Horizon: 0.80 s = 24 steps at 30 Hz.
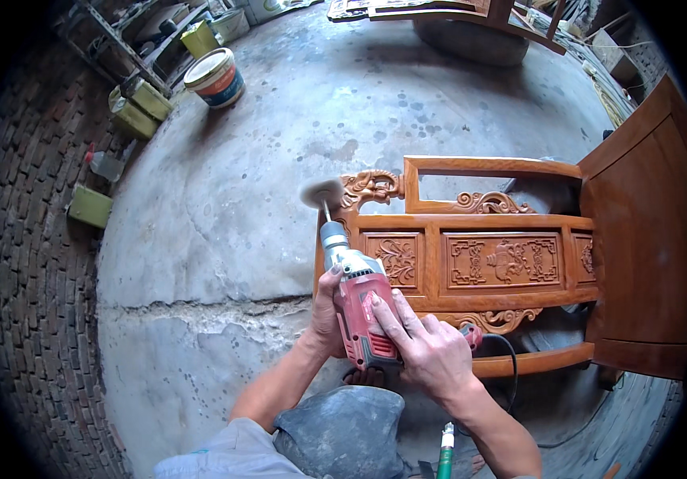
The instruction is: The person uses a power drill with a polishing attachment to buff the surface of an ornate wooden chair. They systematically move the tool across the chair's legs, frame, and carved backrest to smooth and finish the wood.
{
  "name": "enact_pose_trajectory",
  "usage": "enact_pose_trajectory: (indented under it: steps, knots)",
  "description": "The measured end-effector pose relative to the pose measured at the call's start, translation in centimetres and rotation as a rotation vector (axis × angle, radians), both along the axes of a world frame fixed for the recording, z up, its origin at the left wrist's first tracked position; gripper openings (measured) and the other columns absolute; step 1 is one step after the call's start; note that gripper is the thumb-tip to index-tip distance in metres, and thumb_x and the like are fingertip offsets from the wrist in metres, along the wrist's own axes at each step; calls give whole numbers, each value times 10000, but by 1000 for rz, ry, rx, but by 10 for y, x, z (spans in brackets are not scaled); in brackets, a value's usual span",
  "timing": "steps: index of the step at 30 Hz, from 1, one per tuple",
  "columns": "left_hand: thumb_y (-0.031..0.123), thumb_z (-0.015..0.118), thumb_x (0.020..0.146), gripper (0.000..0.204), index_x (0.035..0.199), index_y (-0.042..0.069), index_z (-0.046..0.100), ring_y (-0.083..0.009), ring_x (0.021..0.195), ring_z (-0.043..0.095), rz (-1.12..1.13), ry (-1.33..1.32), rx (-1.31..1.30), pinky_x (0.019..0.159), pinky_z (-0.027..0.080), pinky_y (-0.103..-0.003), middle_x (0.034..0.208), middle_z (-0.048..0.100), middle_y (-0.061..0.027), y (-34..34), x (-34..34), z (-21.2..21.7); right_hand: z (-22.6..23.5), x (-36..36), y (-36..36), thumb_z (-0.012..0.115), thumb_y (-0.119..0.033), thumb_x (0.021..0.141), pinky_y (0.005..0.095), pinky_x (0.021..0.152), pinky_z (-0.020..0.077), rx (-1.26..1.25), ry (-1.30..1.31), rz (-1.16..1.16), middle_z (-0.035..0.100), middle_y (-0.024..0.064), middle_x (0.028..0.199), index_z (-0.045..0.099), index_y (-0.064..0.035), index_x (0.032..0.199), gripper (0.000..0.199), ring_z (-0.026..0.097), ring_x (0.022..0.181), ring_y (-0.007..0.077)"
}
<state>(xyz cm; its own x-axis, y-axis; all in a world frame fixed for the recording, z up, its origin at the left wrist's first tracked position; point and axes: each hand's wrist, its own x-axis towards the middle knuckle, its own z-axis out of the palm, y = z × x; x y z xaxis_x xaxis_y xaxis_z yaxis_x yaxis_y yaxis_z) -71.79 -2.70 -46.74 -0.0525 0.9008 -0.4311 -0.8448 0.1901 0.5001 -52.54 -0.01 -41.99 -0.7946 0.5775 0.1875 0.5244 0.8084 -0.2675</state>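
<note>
A red power drill [366, 307] is held between my two hands, its chuck [333, 234] pointing away from me. My left hand [326, 318] wraps the drill's left side just behind the chuck. My right hand [437, 355] grips it from the right, fingers laid over the red housing; the trigger is hidden. On the shaft's tip a round pad [322, 193] looks blurred, as if spinning. It meets or nearly meets the carved end of the armrest [371, 187] on a brown wooden chair [433, 259], which has carved panels. A black cord [514, 363] trails from the drill's red end.
A dark grey rounded mass [343, 431] sits between my arms, with a green-handled tool [446, 455] beside it. A crack [207, 304] crosses the concrete floor. Up left stand a paint bucket [219, 80] and yellow-green cans [91, 206] along a brick wall [32, 279]. More wooden furniture [439, 9] is at the top.
</note>
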Motion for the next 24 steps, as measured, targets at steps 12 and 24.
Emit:
enact_pose_trajectory:
  steps: [12, 24]
  knots:
    - [540, 616, 914, 601, 1262, 60, 515, -214, 945, 687, -144, 64, -2, 858, 597, -387, 1075, 660, -118, 18, -3, -4, 0, 1, -14, 698, -103, 674, 352, 619, 545, -28, 41, -133, 593, 191, 1400, 431, -187, 1538, 908, 618, 697, 232]
    - [545, 622, 901, 639, 1297, 60, 493, -222, 1003, 668, -52, 32, 40, 900, 580, -409, 1128, 642, -120, -6, 8, -8, 1, 14, -17, 692, -145, 740, 343, 636, 555, -49, 19, -40, 617, 195, 1362, 452, -176, 1524, 821, 631, 695, 225]
